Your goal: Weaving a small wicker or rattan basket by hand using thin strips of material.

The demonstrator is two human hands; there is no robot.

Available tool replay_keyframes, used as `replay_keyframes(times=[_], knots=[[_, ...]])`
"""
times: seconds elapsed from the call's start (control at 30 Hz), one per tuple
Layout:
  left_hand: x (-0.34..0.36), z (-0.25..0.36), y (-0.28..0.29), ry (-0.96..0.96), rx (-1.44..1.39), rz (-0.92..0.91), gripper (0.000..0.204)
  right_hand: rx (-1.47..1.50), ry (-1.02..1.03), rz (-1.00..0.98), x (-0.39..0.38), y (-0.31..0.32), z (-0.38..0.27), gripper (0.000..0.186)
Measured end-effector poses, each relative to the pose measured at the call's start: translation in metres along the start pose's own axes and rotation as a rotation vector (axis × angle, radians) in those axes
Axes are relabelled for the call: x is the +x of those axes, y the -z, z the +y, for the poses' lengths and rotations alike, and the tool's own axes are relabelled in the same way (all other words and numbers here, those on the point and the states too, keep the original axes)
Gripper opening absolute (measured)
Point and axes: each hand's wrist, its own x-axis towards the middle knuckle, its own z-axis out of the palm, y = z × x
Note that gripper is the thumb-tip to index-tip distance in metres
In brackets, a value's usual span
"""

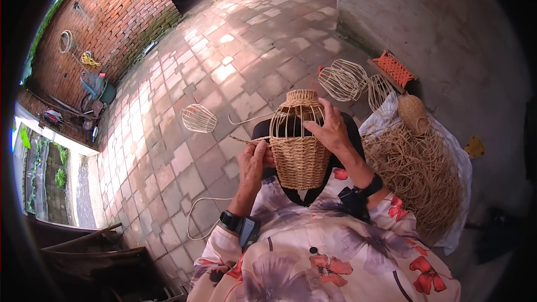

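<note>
A half-woven vase-shaped basket (304, 162) rests in my lap. Its lower body and its collar are woven from tan cord, with bare upright ribs showing between them. My left hand (254, 159) is closed at the basket's left side, pinching a twisted cord (241, 140) that runs from the top edge of the weave. On the other side, my right hand (331, 128) grips the basket by its bare ribs, thumb toward me and fingers reaching up near the collar. A loose cord end (246, 119) stretches left behind the basket.
Right of me, a big heap of tan cord (417, 176) lies on a white cloth, with a woven piece (413, 113) on it. Bare rib frames (343, 80) and an orange woven seat (394, 68) stand beyond. Another frame (198, 118) sits on the paving (168, 162). A wall (425, 22) rises right.
</note>
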Motion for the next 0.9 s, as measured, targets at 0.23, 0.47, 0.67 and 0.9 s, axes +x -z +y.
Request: replay_keyframes(times=[0.23,0.47,0.67,0.9], knots=[[0.024,0.01,0.009,-0.188,0.272,0.002,0.029,0.278,-0.024,0.091,-0.001,-0.022,0.011,0.075],[0.06,0.032,-0.004,-0.244,0.434,-0.206,0.027,0.186,0.017,0.123,-0.004,-0.018,0.008,0.072],[0.067,0.019,-0.033,-0.712,1.234,-0.155,0.032,0.222,-0.044,0.087,-0.006,-0.013,0.004,0.071],[0.049,0.023,-0.012,-0.127,0.162,-0.173,0.029,0.36,-0.025,0.041,0.002,-0.011,0.026,0.072]])
